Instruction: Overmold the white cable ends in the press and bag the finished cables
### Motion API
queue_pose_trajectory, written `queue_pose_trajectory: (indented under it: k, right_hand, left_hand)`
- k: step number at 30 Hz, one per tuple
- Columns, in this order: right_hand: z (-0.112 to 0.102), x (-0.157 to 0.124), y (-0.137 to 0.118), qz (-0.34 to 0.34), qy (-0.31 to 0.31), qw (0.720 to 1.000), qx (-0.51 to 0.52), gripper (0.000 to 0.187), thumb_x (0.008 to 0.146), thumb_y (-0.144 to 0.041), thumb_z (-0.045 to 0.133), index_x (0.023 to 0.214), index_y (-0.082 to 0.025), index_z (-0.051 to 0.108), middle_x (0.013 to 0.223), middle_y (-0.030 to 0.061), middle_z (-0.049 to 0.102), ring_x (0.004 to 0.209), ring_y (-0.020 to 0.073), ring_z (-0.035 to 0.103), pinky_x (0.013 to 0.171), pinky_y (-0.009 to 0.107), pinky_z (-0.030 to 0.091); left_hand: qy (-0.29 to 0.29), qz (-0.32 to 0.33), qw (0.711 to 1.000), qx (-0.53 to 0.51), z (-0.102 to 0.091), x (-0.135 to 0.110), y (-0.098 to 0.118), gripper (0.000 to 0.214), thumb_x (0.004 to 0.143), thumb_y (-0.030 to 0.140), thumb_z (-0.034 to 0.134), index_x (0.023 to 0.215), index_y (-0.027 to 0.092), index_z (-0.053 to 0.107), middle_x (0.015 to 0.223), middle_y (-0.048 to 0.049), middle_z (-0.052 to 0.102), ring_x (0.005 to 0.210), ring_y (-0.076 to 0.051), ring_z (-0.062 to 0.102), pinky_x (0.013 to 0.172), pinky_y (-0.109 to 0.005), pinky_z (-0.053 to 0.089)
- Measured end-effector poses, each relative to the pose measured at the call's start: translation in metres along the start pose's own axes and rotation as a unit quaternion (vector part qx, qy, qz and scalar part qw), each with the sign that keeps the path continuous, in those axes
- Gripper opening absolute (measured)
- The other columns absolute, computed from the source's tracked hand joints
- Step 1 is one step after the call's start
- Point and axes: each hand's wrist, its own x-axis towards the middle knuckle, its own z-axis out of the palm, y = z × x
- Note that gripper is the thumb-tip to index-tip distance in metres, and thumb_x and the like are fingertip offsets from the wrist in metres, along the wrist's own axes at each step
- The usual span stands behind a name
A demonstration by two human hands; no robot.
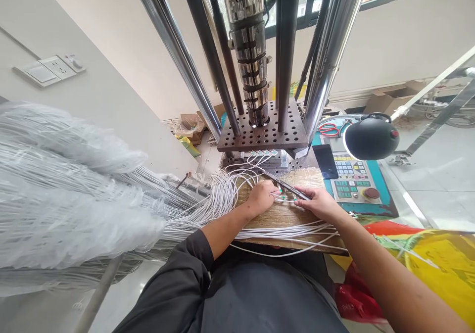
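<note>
My right hand (317,203) is closed on one end of a long, narrow dark metal bar (287,185). The bar slants across the worn brown board (311,174) in front of me. Just left of it, my left hand (262,197) has its fingers pinched on a thin white cable. Small green-and-metal cable ends (284,197) lie along the bar between both hands. A thick bunch of white cables (224,189) spreads over the board's left side. Behind the hands, a metal mould block (265,160) holds a row of cable ends, under the press plate.
The holed press plate (263,137) hangs over the mould between steel columns. A control panel (352,177) with a phone (325,161) and a black lamp (373,136) stands right. Wrapped cable bundles (74,184) fill the left; a yellow bag (441,259) lies lower right.
</note>
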Motion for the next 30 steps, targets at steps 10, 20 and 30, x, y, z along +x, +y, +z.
queue_pose_trajectory:
  k: [10,20,30]
  right_hand:
    - [0.0,-0.001,-0.001,-0.013,-0.003,1.0,0.008,0.053,0.071,-0.037,0.076,0.122,-0.022,0.074,0.113,0.0024,0.077,0.108,0.029,0.071,0.097,0.037,0.055]
    - [0.0,-0.002,-0.003,-0.008,-0.009,1.0,0.016,0.054,0.073,-0.036,0.075,0.125,-0.022,0.072,0.119,0.0021,0.075,0.113,0.0288,0.068,0.1,0.036,0.053]
    - [0.0,0.001,0.004,-0.017,-0.02,1.0,0.004,0.055,0.076,-0.04,0.074,0.128,-0.024,0.07,0.119,0.0018,0.075,0.112,0.0303,0.069,0.103,0.041,0.051]
  left_hand:
    - [-0.006,-0.009,0.999,-0.049,0.005,-0.001,-0.006,0.025,0.094,0.024,0.055,0.088,0.023,0.079,0.087,-0.0035,0.067,0.087,-0.017,0.059,0.08,-0.028,0.045]
    - [0.027,-0.028,0.998,-0.048,0.014,-0.005,-0.005,0.025,0.095,0.027,0.054,0.093,0.025,0.079,0.092,-0.003,0.07,0.09,-0.018,0.06,0.082,-0.029,0.046]
    - [0.017,-0.031,0.996,-0.076,0.009,-0.003,-0.003,0.026,0.096,0.028,0.054,0.096,0.024,0.079,0.094,-0.0027,0.07,0.088,-0.016,0.062,0.08,-0.027,0.047]
